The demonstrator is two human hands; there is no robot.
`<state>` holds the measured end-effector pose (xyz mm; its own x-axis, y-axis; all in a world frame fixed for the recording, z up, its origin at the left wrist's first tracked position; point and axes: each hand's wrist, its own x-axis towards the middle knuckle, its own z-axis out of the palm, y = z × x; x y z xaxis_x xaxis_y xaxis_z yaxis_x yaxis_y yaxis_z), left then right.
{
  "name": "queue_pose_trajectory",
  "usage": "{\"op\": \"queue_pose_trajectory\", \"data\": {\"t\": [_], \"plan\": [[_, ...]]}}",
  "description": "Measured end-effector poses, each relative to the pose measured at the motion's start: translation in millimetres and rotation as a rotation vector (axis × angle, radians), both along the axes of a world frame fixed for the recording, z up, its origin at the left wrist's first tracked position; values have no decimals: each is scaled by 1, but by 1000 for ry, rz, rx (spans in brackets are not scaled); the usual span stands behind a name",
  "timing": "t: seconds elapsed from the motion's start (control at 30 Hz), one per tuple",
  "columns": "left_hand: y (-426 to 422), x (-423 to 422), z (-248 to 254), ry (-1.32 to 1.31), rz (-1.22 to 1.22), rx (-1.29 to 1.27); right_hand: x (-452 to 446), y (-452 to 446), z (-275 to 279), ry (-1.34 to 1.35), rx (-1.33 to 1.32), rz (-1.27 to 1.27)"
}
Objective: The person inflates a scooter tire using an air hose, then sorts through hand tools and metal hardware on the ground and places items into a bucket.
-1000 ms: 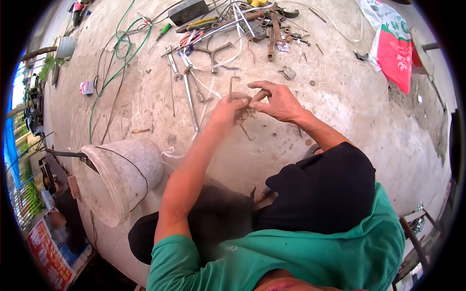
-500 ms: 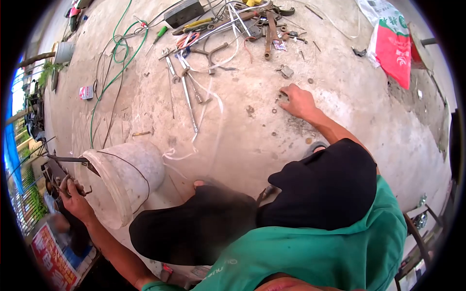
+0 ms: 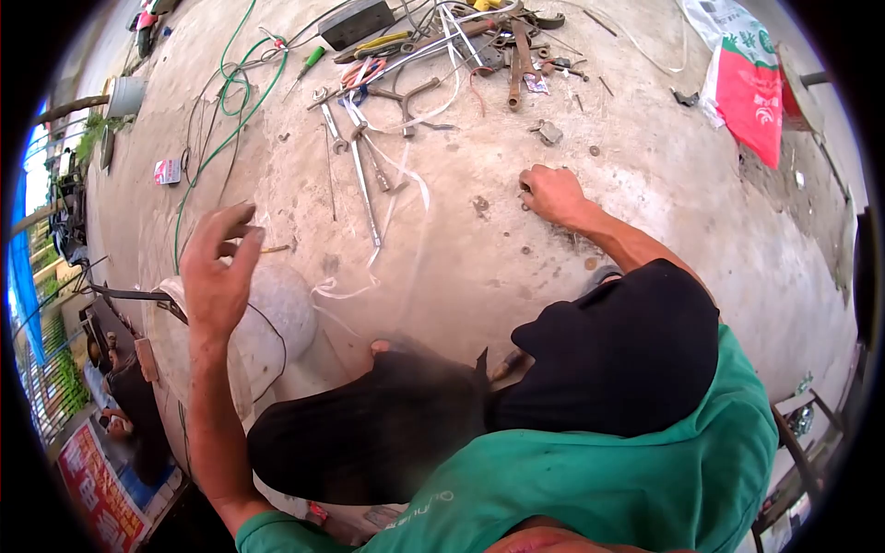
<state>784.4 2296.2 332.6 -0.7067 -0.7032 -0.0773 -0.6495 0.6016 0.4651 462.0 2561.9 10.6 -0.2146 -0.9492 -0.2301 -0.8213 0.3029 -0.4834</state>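
My left hand (image 3: 219, 272) is raised over the white bucket (image 3: 288, 309). Its fingers are bent, the thumb stands apart from them, and nothing shows between them. Low at the concrete floor, my right hand (image 3: 555, 196) has its fingers curled together. Whatever lies in those fingertips, if anything, is hidden. Just beyond it are a small metal block (image 3: 548, 133) and a flat washer-like disc (image 3: 595, 150). Small dark round pieces (image 3: 480, 203) lie scattered on the floor to its left.
Long metal wrenches (image 3: 362, 184) and a T-shaped tool (image 3: 406, 100) lie ahead. Beyond is a heap of rusty tools (image 3: 518, 69), with a green-handled screwdriver (image 3: 313, 58) beside it. Green cord (image 3: 198, 175) trails at left. A red and white sack (image 3: 745, 101) stands far right.
My left hand has left the dark metal items beside the bucket and moved up and right, its fingers now apart. My right hand shifted slightly left, its fingers curling tighter.
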Motion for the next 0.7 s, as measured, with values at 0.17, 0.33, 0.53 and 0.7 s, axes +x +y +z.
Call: {"op": "queue_pose_trajectory", "data": {"t": [0.17,0.33,0.53,0.7], "plan": [[60,-103,-176,-271,-582,195,2,6,6,-170,-84,-129],[120,-119,-296,-16,-641,-46,-1,32,28,-388,-43,-361],[122,-103,-320,8,-578,33,-5,49,28,-535,71,-471],[126,-110,-326,7,-398,110,4,42,20,-591,22,-479]]}}
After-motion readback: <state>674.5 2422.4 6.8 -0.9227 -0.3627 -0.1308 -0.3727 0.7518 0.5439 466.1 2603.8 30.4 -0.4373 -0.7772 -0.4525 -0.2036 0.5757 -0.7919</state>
